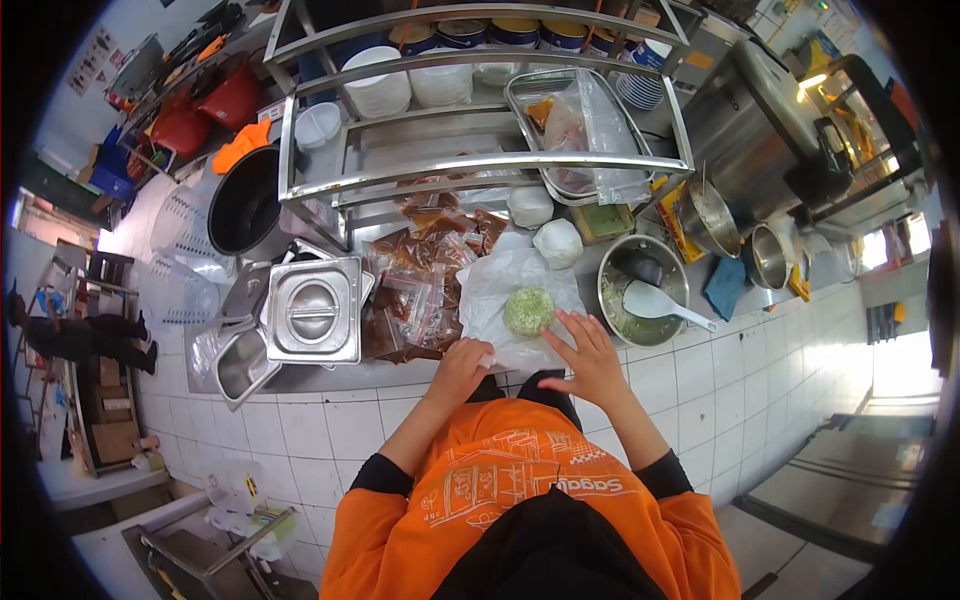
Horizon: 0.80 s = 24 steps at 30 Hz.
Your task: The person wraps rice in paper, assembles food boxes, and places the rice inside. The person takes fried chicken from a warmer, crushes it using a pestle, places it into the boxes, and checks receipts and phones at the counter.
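A round, green-speckled rice patty (528, 311) lies on a sheet of white wrapping paper (487, 283) at the counter's front edge. My left hand (462, 370) is closed on the near left corner of the paper. To the right, my right hand (590, 358) is open with fingers spread, its fingertips beside the patty's lower right side. Two white wrapped balls (558, 244) sit just behind the paper. Right of it stands a metal pot (643, 270) with a white rice paddle (655, 302) and green-flecked rice inside.
Several plastic bags of brown sauce (410, 290) lie left of the paper. Further left are lidded steel pans (314, 310) and a black pot (250, 205). A metal shelf (480, 182) rises behind. Steel bowls (708, 215) stand at the right. Another person (85, 330) is far left.
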Each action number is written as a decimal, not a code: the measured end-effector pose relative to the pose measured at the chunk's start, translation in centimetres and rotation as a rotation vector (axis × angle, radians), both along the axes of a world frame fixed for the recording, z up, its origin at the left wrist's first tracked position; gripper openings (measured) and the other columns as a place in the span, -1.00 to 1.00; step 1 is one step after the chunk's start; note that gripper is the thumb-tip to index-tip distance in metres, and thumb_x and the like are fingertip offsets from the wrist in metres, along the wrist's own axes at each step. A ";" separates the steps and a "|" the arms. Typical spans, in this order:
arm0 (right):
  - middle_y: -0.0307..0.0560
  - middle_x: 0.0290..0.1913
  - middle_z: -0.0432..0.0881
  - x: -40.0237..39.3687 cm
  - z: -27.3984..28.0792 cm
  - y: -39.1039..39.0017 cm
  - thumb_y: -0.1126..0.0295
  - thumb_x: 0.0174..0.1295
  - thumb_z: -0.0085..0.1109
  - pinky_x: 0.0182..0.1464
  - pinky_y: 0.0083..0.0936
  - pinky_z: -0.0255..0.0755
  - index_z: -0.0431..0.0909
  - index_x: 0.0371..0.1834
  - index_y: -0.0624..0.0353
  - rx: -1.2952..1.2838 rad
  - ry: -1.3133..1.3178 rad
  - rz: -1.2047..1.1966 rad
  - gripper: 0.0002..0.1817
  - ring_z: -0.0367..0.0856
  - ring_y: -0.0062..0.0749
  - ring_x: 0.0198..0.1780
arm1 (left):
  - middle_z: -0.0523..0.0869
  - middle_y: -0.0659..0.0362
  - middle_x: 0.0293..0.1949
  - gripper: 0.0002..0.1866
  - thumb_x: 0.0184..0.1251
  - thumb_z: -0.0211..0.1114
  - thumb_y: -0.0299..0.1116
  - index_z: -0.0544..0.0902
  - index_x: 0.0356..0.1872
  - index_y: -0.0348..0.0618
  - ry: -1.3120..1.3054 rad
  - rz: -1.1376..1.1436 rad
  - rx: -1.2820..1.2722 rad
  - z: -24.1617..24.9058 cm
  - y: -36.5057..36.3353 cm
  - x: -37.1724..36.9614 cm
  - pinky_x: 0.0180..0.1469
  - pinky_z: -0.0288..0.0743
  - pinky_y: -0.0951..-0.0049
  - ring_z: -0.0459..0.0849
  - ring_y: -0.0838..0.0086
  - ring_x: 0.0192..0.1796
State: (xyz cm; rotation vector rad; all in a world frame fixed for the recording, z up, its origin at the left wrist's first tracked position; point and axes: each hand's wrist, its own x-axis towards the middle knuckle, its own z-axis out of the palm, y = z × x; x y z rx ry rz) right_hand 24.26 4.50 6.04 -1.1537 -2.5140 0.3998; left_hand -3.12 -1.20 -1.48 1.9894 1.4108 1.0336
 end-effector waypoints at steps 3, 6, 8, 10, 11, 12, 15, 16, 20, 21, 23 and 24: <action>-0.07 0.30 0.50 2.1 -4.3 -1.0 0.51 -0.21 0.38 0.41 -0.04 0.22 0.68 -0.01 -0.01 0.015 0.066 0.010 -0.47 0.39 -0.06 0.36 | 0.61 0.07 -0.25 -0.70 -0.06 0.19 -0.69 0.61 -0.23 -0.22 -0.046 -0.073 -0.013 -0.3 -0.5 -2.6 -0.04 0.44 0.18 0.56 0.09 -0.11; -0.16 0.21 0.59 3.7 -4.7 -2.6 0.61 -0.22 0.29 0.41 -0.06 0.25 0.73 -0.16 -0.04 -0.122 0.226 0.013 -0.54 0.44 -0.11 0.33 | 0.60 0.09 -0.31 -0.75 -0.06 0.18 -0.71 0.64 -0.31 -0.24 -0.049 -0.115 -0.005 1.7 -2.0 -4.2 -0.10 0.46 0.27 0.57 0.15 -0.18; -0.12 0.07 0.68 3.0 -4.3 -2.8 0.63 -0.07 0.22 0.32 -0.17 0.37 0.73 -0.15 -0.01 -0.210 0.382 -0.031 -0.61 0.54 -0.09 0.23 | 0.59 0.07 -0.34 -0.81 0.04 0.18 -0.72 0.66 -0.33 -0.26 -0.104 -0.040 0.000 3.7 -2.5 -3.9 -0.17 0.46 0.32 0.57 0.20 -0.26; -0.04 -0.08 0.71 2.2 -8.2 -3.1 0.56 0.10 0.16 0.12 -0.24 0.48 0.71 -0.18 0.06 -0.392 0.549 -0.341 -0.75 0.63 -0.08 0.04 | 0.55 0.09 -0.45 -0.88 0.19 0.20 -0.67 0.65 -0.32 -0.26 -0.296 0.184 -0.146 2.3 -2.3 -2.4 -0.27 0.45 0.36 0.53 0.24 -0.39; 0.00 -0.16 0.72 1.6 -9.9 -3.0 0.53 0.19 0.13 0.02 -0.28 0.54 0.70 -0.19 0.09 -0.479 0.627 -0.494 -0.81 0.68 -0.07 -0.05 | 0.53 0.10 -0.50 -0.91 0.26 0.20 -0.64 0.65 -0.32 -0.26 -0.391 0.302 -0.214 1.6 -1.9 -1.5 -0.32 0.44 0.38 0.51 0.25 -0.46; 0.06 -0.36 0.68 0.6 -10.2 -1.7 0.34 0.36 0.07 -0.29 -0.23 0.51 0.65 -0.30 0.17 -0.433 0.478 -0.645 -0.81 0.69 0.00 -0.31 | 0.52 0.11 -0.62 -0.86 0.41 0.22 -0.47 0.62 -0.37 -0.27 -0.314 0.445 -0.315 1.2 -0.9 -0.7 -0.44 0.44 0.34 0.48 0.21 -0.60; 0.05 -0.38 0.66 -1.9 -6.8 0.4 0.22 0.37 0.09 -0.38 -0.10 0.44 0.59 -0.43 0.17 -0.316 0.056 -0.739 -0.71 0.67 0.04 -0.38 | 0.50 0.13 -0.73 -0.83 0.42 0.22 -0.38 0.61 -0.38 -0.22 0.316 0.453 -0.115 1.3 1.6 -0.6 -0.48 0.47 0.24 0.52 0.16 -0.65; -0.01 -0.40 0.68 -1.6 -7.0 0.4 0.20 0.35 0.12 -0.40 -0.05 0.44 0.59 -0.36 0.09 -0.247 -0.026 -0.693 -0.77 0.66 0.09 -0.41 | 0.57 0.08 -0.62 -0.87 0.41 0.20 -0.37 0.62 -0.29 -0.20 0.415 0.433 -0.229 1.8 1.8 -0.4 -0.42 0.49 0.21 0.59 0.17 -0.55; 0.05 -0.22 0.64 -2.5 -5.7 0.5 0.27 0.30 0.15 -0.25 -0.17 0.50 0.52 -0.06 0.01 -0.174 -0.045 -0.609 -0.80 0.63 0.05 -0.27 | 0.65 -0.07 -0.08 -0.65 0.36 0.13 -0.39 0.54 0.15 -0.13 0.587 0.419 -0.320 3.6 1.4 0.8 -0.12 0.53 0.18 0.66 0.20 -0.03; 0.07 -0.12 0.61 -2.7 -5.8 1.3 0.30 0.28 0.16 -0.19 -0.18 0.51 0.50 0.03 -0.01 -0.085 0.029 -0.539 -0.73 0.63 0.04 -0.18 | 0.62 -0.11 0.08 -0.54 0.33 0.12 -0.40 0.49 0.27 -0.12 0.579 0.429 -0.251 3.8 1.1 1.1 -0.02 0.52 0.18 0.63 0.20 0.12; 0.10 0.02 0.54 -3.5 -5.9 3.9 0.36 0.22 0.20 -0.09 -0.18 0.51 0.47 0.13 0.00 0.059 0.135 -0.367 -0.61 0.60 0.02 -0.04 | 0.42 -0.09 0.31 -0.42 0.29 0.09 -0.43 0.36 0.39 -0.16 0.578 0.114 -0.062 4.3 0.6 1.8 0.20 0.39 0.18 0.43 0.18 0.33; 0.10 0.07 0.50 -4.5 -6.0 5.3 0.37 0.18 0.23 -0.05 -0.18 0.49 0.47 0.15 0.02 0.106 0.163 -0.261 -0.57 0.57 0.01 0.01 | 0.32 -0.08 0.42 -0.35 0.27 0.08 -0.45 0.29 0.44 -0.18 0.571 -0.041 0.026 4.4 0.1 2.4 0.31 0.32 0.17 0.34 0.18 0.43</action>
